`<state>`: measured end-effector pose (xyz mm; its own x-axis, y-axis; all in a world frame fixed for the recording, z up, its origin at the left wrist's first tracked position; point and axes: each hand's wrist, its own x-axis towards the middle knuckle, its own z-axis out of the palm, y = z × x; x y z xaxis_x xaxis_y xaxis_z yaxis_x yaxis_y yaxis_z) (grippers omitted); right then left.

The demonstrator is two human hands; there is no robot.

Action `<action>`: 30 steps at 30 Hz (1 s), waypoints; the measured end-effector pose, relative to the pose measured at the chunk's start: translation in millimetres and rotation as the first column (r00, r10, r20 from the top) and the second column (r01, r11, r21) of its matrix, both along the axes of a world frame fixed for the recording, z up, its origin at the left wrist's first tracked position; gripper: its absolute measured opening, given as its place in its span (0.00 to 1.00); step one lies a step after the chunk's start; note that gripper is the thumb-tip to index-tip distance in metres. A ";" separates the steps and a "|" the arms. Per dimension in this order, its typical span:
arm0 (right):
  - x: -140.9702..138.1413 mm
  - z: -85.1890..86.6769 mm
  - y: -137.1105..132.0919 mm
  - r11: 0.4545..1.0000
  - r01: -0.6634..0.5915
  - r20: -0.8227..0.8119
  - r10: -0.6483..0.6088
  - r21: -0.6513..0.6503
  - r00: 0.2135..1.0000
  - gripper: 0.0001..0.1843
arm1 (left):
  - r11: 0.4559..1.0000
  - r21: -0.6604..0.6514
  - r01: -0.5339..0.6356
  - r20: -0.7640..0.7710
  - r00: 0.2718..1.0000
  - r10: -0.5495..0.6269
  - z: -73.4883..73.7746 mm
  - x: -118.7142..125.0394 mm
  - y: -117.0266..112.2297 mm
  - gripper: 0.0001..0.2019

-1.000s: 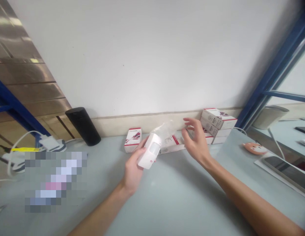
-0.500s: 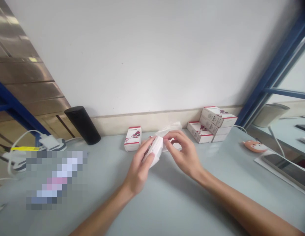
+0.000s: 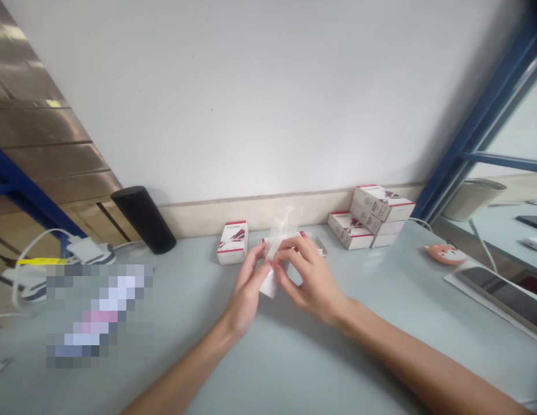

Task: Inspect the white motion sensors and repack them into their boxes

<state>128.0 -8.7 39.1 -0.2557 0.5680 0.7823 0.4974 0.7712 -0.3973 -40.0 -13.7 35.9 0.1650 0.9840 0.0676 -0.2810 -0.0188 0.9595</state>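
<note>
My left hand (image 3: 243, 294) is closed around a clear plastic bag (image 3: 286, 223), whose loose end stands up above my fingers. A white, flat-sided piece (image 3: 268, 287) shows below the fingertips; whether it sits inside the bag I cannot tell. From the other side, my right hand (image 3: 309, 275) pinches the bag with thumb and fingers, close against the left fingertips. Just behind my hands lies a white and red box (image 3: 322, 245), mostly covered by them. Left of it, a separate white and red box (image 3: 232, 242) lies on the grey table.
White and red boxes (image 3: 383, 210) are stacked at the back right by the wall. A black cylinder (image 3: 143, 220) stands back left, near white chargers and cables (image 3: 84, 251). On the right are an orange animal-shaped item (image 3: 445, 253) and a phone (image 3: 502, 294).
The plastic bag, earlier lying behind the white piece, now rises upright between my hands. My right hand has come left and down against my left, and the white piece is more covered.
</note>
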 end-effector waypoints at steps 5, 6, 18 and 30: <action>0.3 0.7 2.1 0.964 0.031 -0.391 -0.136 -0.263 0.910 0.07 | 0.987 -0.106 0.123 0.220 0.971 -0.097 1.9 2.3 0.9 0.21; 0.4 0.8 3.5 0.935 0.019 -0.460 -0.191 -0.353 0.867 0.11 | 0.984 -0.107 0.142 0.252 0.961 -0.112 3.1 1.8 0.8 0.21; 55.0 22.7 25.4 0.523 -0.375 -0.364 0.128 -0.766 0.922 0.20 | 0.995 0.012 0.103 -0.023 0.994 -0.103 -3.4 4.0 4.8 0.20; 80.4 34.9 29.9 0.490 -0.297 -0.094 0.397 -0.819 0.913 0.23 | 0.939 0.249 0.237 -0.577 0.815 -0.053 -25.2 -3.2 7.8 0.24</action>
